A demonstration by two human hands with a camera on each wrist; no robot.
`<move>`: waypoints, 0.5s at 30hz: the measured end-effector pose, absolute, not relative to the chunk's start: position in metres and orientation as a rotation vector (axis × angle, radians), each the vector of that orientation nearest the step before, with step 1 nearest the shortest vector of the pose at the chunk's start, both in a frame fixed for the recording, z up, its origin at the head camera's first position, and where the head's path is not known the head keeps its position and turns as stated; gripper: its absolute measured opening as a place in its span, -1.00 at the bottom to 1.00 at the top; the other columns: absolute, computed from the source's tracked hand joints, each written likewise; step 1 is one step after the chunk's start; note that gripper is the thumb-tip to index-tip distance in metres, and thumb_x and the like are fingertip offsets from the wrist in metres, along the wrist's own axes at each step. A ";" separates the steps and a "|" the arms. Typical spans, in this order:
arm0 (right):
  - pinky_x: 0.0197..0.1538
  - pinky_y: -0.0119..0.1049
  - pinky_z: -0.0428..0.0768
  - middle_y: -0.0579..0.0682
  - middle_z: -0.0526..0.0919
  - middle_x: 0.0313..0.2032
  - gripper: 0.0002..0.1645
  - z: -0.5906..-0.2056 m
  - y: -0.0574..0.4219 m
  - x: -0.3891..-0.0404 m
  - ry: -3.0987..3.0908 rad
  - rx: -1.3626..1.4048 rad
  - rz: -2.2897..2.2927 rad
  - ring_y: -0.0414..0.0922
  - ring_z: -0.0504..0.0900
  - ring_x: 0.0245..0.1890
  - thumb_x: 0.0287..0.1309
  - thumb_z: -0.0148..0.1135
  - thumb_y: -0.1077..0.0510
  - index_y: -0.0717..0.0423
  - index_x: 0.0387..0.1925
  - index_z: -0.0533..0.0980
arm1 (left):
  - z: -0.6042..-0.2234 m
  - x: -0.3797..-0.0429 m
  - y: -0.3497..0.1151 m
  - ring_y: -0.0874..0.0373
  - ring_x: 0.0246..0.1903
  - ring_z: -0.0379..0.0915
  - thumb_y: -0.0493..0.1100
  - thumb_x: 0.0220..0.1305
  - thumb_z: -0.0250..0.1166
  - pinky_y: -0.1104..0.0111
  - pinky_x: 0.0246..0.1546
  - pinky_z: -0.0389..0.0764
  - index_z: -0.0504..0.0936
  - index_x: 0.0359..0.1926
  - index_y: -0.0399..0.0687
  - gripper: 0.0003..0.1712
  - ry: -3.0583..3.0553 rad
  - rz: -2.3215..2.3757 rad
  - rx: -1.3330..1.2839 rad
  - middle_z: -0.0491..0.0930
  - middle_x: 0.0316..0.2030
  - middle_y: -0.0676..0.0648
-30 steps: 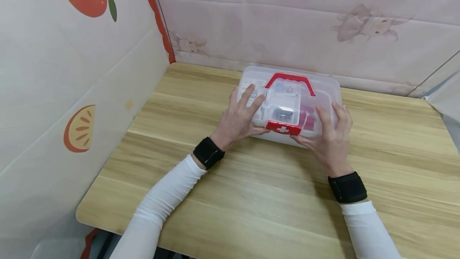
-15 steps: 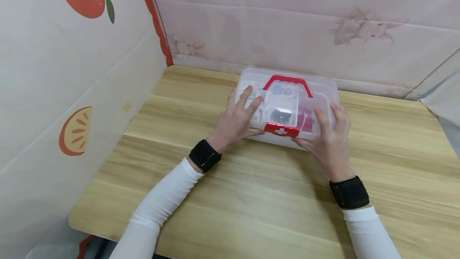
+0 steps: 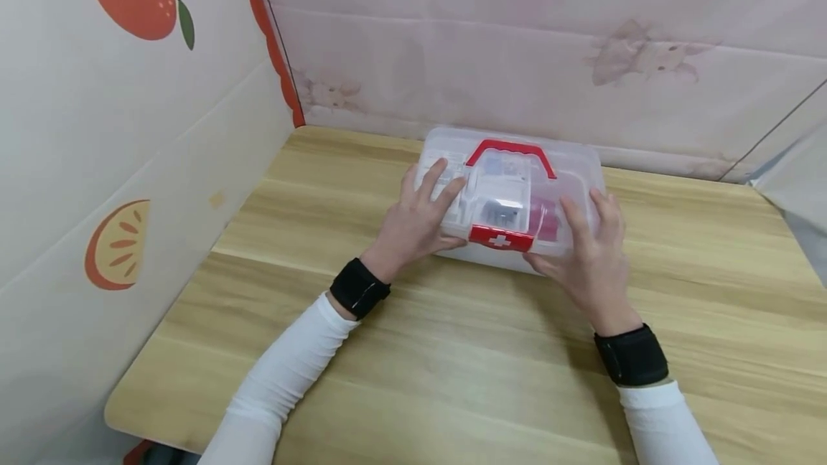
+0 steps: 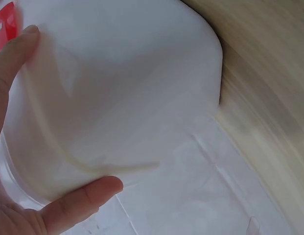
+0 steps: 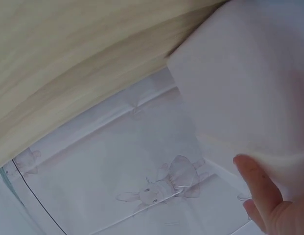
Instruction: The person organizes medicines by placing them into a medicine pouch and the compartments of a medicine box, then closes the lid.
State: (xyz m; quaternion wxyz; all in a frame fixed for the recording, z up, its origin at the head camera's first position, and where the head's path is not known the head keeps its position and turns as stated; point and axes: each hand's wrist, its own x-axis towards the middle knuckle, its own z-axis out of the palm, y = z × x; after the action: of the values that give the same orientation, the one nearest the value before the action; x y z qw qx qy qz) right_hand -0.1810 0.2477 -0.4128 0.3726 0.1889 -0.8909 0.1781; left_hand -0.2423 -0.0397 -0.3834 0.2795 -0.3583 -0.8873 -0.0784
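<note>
A translucent plastic first-aid box (image 3: 578, 156) lies on the table near the back wall, its lid down. It has a red handle (image 3: 517, 146) on top and a red latch (image 3: 501, 237) with a white cross at the front. Through the lid a pink item and small packs show. My left hand (image 3: 412, 217) grips the box's left side, fingers spread over the lid and thumb at the front edge beside the latch. On the other side my right hand (image 3: 594, 257) holds it likewise, thumb just right of the latch. Both wrist views show fingers against the box's whitish wall (image 4: 122, 98).
The wooden table (image 3: 400, 372) extends in front of the box and to both sides. Behind it hangs a pink-white cloth wall (image 3: 504, 56) with rabbit prints. A white cloth wall (image 3: 58, 142) with fruit prints runs along the left edge.
The head view has shifted slightly, so the scene sits a little lower and further left. Both hands keep their places on the box, and the latch stays down.
</note>
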 end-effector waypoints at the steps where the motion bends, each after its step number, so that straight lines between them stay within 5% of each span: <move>1: 0.06 0.28 0.54 0.24 0.09 0.42 0.07 -0.413 0.248 -0.179 -2.297 0.491 0.467 0.21 0.11 0.44 -0.02 0.44 -0.24 -0.10 0.44 0.12 | -0.383 -0.241 -0.041 -0.36 0.28 0.22 0.36 -0.11 0.51 0.04 -0.05 0.66 0.31 0.33 -0.07 0.09 -2.387 -0.210 -0.963 0.26 0.33 -0.35; 7: 0.04 0.28 0.55 0.25 -0.03 0.45 0.43 -0.418 0.248 -0.171 -2.372 0.482 0.481 0.20 0.07 0.46 -0.39 0.73 0.13 -0.17 0.47 0.01 | -0.383 -0.236 -0.044 -0.41 0.26 0.21 0.30 -0.09 0.54 0.09 -0.17 0.70 0.26 0.34 -0.05 0.08 -2.429 -0.216 -0.979 0.23 0.35 -0.34; 15: 0.07 0.27 0.53 0.26 -0.03 0.45 0.41 -0.414 0.249 -0.172 -2.376 0.474 0.502 0.20 0.06 0.46 -0.39 0.72 0.14 -0.14 0.47 0.03 | -0.377 -0.235 -0.042 -0.41 0.28 0.16 0.24 -0.07 0.55 0.11 -0.20 0.71 0.24 0.37 -0.03 0.08 -2.465 -0.238 -0.972 0.18 0.38 -0.33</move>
State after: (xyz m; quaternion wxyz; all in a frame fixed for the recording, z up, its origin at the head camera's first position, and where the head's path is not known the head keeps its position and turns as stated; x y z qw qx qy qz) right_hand -0.1722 0.2488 -0.4145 0.3274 0.1812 -0.9074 0.1915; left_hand -0.2347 -0.0424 -0.3771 0.2381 -0.3549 -0.8999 -0.0869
